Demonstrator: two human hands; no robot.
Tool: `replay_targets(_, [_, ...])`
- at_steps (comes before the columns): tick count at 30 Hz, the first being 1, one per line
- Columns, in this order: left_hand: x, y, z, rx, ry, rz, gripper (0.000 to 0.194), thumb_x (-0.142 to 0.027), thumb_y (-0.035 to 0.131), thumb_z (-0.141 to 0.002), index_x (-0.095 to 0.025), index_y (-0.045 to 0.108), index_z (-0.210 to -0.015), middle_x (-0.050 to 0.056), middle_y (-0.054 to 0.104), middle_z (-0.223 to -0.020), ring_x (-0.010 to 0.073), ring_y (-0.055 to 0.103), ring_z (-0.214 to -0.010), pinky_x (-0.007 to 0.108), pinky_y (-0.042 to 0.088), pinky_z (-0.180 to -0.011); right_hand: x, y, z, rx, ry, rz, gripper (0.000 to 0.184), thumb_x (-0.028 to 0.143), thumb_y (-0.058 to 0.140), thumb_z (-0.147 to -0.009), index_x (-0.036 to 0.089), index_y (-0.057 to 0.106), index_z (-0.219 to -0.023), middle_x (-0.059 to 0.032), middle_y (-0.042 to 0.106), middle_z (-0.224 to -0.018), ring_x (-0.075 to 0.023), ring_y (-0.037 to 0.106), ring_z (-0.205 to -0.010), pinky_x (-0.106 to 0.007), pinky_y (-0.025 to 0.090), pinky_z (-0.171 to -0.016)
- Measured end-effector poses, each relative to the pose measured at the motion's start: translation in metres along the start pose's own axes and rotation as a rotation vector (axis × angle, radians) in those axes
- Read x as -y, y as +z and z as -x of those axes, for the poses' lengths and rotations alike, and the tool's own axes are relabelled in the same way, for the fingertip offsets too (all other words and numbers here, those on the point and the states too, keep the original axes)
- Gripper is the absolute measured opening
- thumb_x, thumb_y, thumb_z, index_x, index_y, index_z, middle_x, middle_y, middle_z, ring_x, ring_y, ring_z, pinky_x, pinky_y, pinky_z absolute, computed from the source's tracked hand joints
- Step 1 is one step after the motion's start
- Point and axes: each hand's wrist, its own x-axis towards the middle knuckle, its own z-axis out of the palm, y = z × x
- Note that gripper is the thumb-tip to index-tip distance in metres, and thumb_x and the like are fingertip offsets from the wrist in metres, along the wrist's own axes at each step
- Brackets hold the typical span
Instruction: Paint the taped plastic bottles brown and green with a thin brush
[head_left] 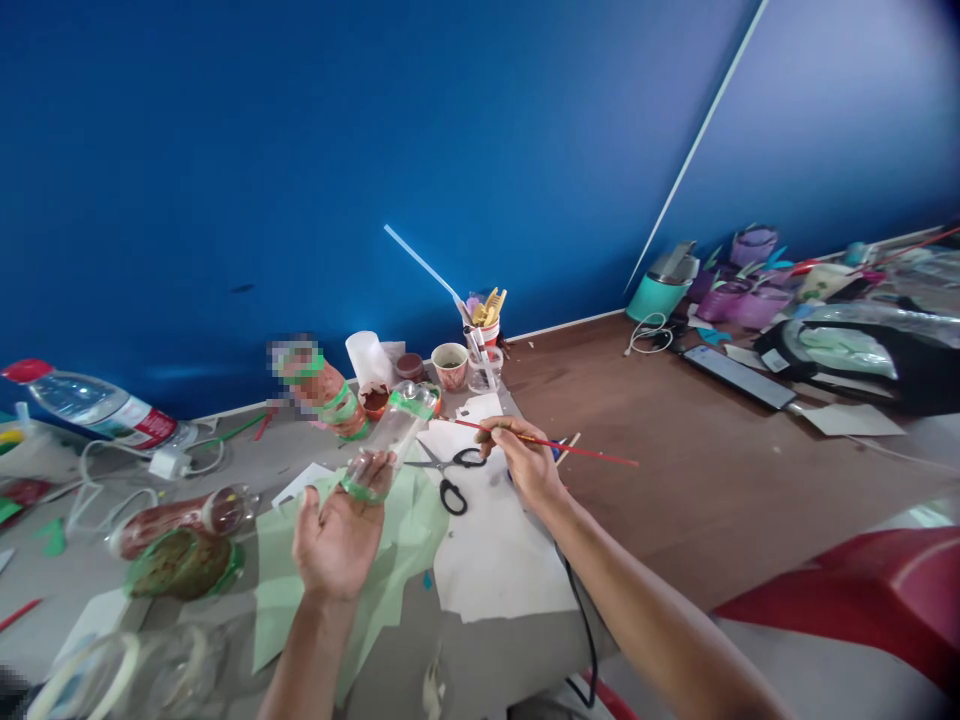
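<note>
My left hand is palm up with its fingers curled under a clear plastic bottle ringed with green tape, held tilted over the table. My right hand pinches a thin red paintbrush that points left toward the bottle's upper end. Black-handled scissors lie on white paper between the two hands. Pale green paper lies under my left hand.
Paint cups, a cup of brushes and a brown-painted bottle stand at the table's back. More bottles and a water bottle lie at the left. On the brown floor to the right are purple pots and a red stool.
</note>
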Motion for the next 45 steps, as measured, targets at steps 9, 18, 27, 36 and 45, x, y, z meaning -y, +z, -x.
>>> replay_targets(9, [0.01, -0.004, -0.003, 0.087, 0.084, -0.236, 0.06, -0.068, 0.056, -0.077, -0.017, 0.073, -0.104, 0.013, 0.072, -0.114, 0.0348, 0.053, -0.126, 0.054, 0.03, -0.114, 0.001, 0.0, 0.0, -0.005, -0.032, -0.084, 0.014, 0.028, 0.066, -0.08, 0.02, 0.074, -0.087, -0.0029, 0.072, -0.076, -0.0163, 0.064, -0.062, -0.032, 0.049, -0.064])
replay_targets(18, [0.023, -0.032, 0.003, 0.423, 0.675, -1.46, 0.06, -0.048, 0.051, -0.091, -0.024, 0.04, -0.145, 0.015, 0.054, -0.14, 0.0371, 0.031, -0.142, 0.065, 0.021, -0.113, -0.004, -0.005, -0.002, 0.033, -0.07, -0.094, 0.013, 0.03, 0.067, -0.082, 0.022, 0.074, -0.09, -0.0025, 0.072, -0.078, -0.0152, 0.064, -0.062, -0.032, 0.05, -0.066])
replay_targets(27, [0.028, -0.03, 0.003, 0.619, 0.958, -1.828, 0.074, -0.041, 0.05, -0.092, -0.017, 0.015, -0.153, 0.022, 0.05, -0.14, 0.0388, 0.039, -0.137, 0.065, 0.03, -0.109, 0.006, -0.002, 0.0, 0.125, -0.091, 0.035, 0.018, 0.033, 0.065, -0.085, 0.022, 0.073, -0.097, -0.0049, 0.072, -0.088, -0.0178, 0.067, -0.073, -0.033, 0.052, -0.07])
replay_targets(36, [0.026, -0.03, 0.004, 0.598, 0.971, -1.832, 0.075, -0.043, 0.052, -0.091, -0.015, 0.018, -0.152, 0.022, 0.05, -0.14, 0.0387, 0.04, -0.136, 0.064, 0.028, -0.111, 0.006, -0.004, 0.001, 0.194, -0.164, 0.235, 0.018, 0.03, 0.059, -0.09, 0.022, 0.074, -0.097, -0.0059, 0.068, -0.097, -0.0165, 0.065, -0.078, -0.031, 0.052, -0.073])
replay_targets(45, [0.026, -0.031, 0.001, 0.563, 0.952, -1.817, 0.08, -0.043, 0.057, -0.087, -0.02, 0.018, -0.153, 0.02, 0.052, -0.138, 0.0394, 0.046, -0.132, 0.064, 0.026, -0.112, 0.016, -0.01, 0.0, 0.146, -0.258, 0.285, 0.018, 0.02, 0.058, -0.085, 0.024, 0.076, -0.085, -0.0047, 0.066, -0.085, -0.0206, 0.061, -0.081, -0.035, 0.047, -0.077])
